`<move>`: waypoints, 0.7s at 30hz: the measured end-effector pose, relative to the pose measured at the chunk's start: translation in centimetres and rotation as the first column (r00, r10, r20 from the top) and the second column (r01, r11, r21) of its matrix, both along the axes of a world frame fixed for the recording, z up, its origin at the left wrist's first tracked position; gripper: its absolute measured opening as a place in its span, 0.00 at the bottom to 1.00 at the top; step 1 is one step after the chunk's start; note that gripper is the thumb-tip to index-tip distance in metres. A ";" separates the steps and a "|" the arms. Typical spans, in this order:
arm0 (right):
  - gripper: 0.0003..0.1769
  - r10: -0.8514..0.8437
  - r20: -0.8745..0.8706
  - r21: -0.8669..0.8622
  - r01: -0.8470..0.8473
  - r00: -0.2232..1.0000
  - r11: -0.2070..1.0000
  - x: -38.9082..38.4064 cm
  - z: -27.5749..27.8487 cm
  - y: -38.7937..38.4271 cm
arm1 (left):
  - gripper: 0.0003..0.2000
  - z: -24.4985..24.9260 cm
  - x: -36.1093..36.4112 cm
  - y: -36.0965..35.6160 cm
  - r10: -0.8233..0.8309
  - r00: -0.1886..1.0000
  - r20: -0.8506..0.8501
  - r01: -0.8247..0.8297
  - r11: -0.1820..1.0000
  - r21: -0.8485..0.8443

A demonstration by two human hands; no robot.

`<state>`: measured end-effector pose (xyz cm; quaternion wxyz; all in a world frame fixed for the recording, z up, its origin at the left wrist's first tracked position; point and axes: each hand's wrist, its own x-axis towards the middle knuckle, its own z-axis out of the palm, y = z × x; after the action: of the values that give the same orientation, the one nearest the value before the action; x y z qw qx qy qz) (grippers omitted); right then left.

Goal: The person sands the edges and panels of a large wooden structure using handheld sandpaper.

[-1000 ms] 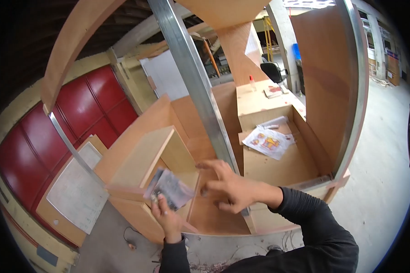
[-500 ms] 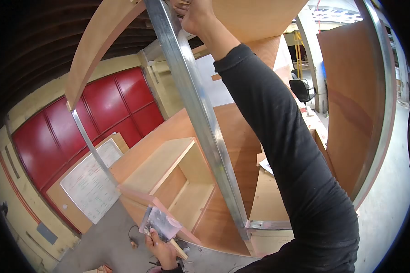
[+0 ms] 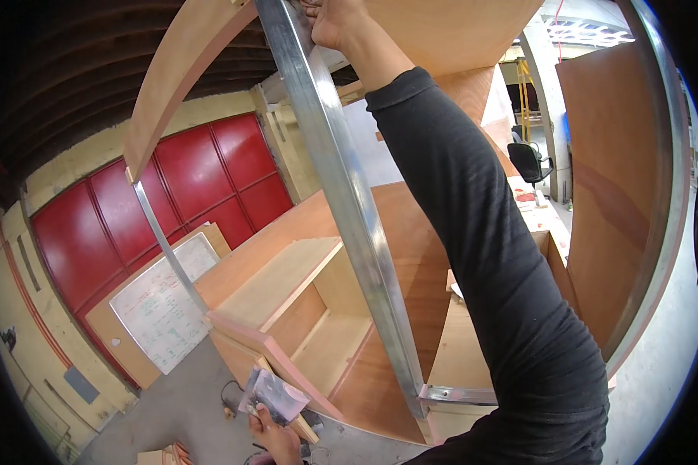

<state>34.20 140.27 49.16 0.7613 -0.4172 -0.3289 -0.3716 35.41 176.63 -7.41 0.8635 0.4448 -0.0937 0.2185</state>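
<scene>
Edge of post (image 3: 335, 170) beside right hand (image 3: 337, 23), grip unclear, left hand (image 3: 276, 439) grasping packet (image 3: 275, 394), open floor (image 3: 651, 372) rightward

Your wide view bows toward black corners; the ceiling (image 3: 77, 77) is dim, the metal post (image 3: 347, 194) gleams, light glares upper right.

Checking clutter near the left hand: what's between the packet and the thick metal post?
In the head view, the wooden shelf shows between the packet in the left hand and the thick post; depth is unclear.
</scene>
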 end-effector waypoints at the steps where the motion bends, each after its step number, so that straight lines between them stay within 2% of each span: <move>1: 0.30 0.000 0.000 0.001 0.000 1.000 1.000 -0.1 -0.1 0.1 | 0.12 0.0 0.0 -0.1 0.000 1.000 0.000 0.000 1.000 0.001; 4: 0.32 0.001 -0.030 0.037 0.000 1.000 0.999 -0.3 -0.1 0.5 | 0.12 -0.1 0.0 -0.2 -0.009 1.000 0.012 0.009 1.000 -0.010; 7: 0.33 0.019 0.008 -0.031 -0.019 1.000 0.999 -0.7 -0.5 0.9 | 0.13 -0.3 0.0 0.0 -0.013 1.000 -0.019 0.013 1.000 -0.027; 9: 0.36 0.136 0.034 -0.116 -0.131 0.990 0.985 -1.2 -0.8 1.0 | 0.13 -0.7 0.3 0.2 -0.039 0.999 0.004 0.039 0.999 -0.009; 10: 0.36 0.132 0.034 -0.115 -0.128 0.991 0.985 -1.2 -0.8 1.2 | 0.13 -0.8 0.4 0.3 -0.043 0.999 0.003 0.043 0.999 -0.009; 13: 0.39 0.046 0.057 -0.146 -0.037 0.997 0.989 -0.7 -0.4 1.6 | 0.13 -1.2 0.7 0.7 -0.102 0.994 0.039 0.102 0.995 -0.003; 15: 0.41 0.027 0.015 -0.285 -0.022 1.000 0.958 -0.5 -0.1 1.6 | 0.12 -1.6 0.8 1.1 -0.148 0.989 0.022 0.148 0.989 0.001; 16: 0.41 0.025 0.014 -0.284 -0.019 1.000 0.959 -0.2 0.2 1.9 | 0.12 -1.7 0.9 1.3 -0.150 0.988 0.022 0.150 0.989 0.001; 18: 0.42 -0.030 0.163 -0.207 0.064 0.986 0.976 0.2 0.5 3.0 | 0.12 -1.7 0.8 1.6 -0.163 0.986 0.014 0.163 0.987 0.000; 21: 0.42 -0.071 0.170 -0.204 0.106 0.983 0.973 -0.6 0.3 4.3 | 0.11 -1.0 0.2 1.6 -0.163 0.986 0.018 0.163 0.986 -0.023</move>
<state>33.60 144.54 49.43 0.6658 -0.4789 -0.4084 -0.4008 35.65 178.26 -8.38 0.8831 0.4231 -0.1342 0.1519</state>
